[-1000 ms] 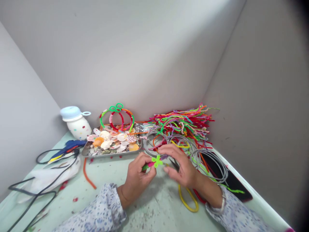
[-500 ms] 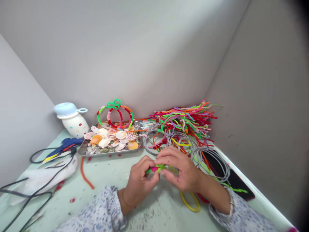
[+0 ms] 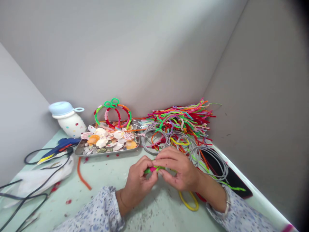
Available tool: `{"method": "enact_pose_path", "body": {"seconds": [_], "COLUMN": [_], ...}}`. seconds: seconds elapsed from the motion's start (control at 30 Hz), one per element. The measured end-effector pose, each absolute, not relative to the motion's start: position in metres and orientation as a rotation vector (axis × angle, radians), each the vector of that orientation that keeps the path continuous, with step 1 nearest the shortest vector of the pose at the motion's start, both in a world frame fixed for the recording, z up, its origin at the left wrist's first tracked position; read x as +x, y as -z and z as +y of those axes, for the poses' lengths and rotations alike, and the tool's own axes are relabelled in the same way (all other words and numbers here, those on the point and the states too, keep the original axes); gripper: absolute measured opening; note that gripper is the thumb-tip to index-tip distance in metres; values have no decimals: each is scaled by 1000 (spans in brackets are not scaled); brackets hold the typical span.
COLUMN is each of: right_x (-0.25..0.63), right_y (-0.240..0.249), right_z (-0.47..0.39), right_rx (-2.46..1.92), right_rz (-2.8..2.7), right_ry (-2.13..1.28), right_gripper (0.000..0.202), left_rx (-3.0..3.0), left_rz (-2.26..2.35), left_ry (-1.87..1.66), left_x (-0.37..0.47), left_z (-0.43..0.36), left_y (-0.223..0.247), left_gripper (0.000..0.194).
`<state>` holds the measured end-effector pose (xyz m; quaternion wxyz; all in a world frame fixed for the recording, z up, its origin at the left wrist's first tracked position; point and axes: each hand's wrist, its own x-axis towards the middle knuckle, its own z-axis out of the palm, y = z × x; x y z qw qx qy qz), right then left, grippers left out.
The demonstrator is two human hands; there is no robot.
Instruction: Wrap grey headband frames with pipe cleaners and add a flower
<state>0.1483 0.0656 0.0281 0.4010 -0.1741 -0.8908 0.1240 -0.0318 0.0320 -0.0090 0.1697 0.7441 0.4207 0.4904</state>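
Between my fingertips, over the near middle of the table, is a small piece of green and pink pipe cleaner [image 3: 152, 169]. My left hand [image 3: 137, 182] pinches its left end between thumb and forefinger. From the other side my right hand [image 3: 181, 170] grips the bright green part with thumb and fingers; the fingers partly hide it. A yellow loop [image 3: 189, 207] lies under my right wrist. Just beyond the right hand are coils of grey wire [image 3: 146, 146] mixed with loose coloured pipe cleaners.
A metal tray [image 3: 113, 154] of seashells [image 3: 102, 132] stands behind, with pipe-cleaner rings [image 3: 106, 113] upright in it. At left are a white bottle [image 3: 70, 124], a blue tool [image 3: 64, 145], cables and a plastic bag [image 3: 45, 174]. A pipe-cleaner pile [image 3: 183, 117] lies back right, by a black flat object [image 3: 238, 180].
The whole view has shifted a little, so things sit slightly further left. My right fingers have closed in over the green part; both hands keep their hold on the pipe cleaner.
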Motion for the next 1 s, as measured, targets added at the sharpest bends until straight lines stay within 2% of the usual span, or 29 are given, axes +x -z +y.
{"method": "enact_pose_path", "body": {"seconds": [0.23, 0.43, 0.67, 0.9, 1.0], "right_x": [149, 148, 146, 153, 153], "right_y": [-24, -22, -21, -22, -22], "right_z": [66, 64, 65, 70, 70], "right_rx": [-487, -492, -493, -524, -515], "right_rz": [-2136, -2160, -2151, -2075, -2072], "right_ry": [-451, -457, -475, -612, -597], "right_gripper": [45, 34, 31, 47, 38], "left_rx": [2101, 2123, 2093, 2089, 2088], "left_rz": [1186, 1177, 1191, 1198, 1189], "left_ry": [-1420, -1409, -1372, -1406, -1412], "left_x": [-32, -33, -33, -32, -32], "left_z": [33, 33, 33, 34, 34], "left_y": [7, 9, 9, 8, 8], "left_gripper": [7, 9, 8, 8, 9]}}
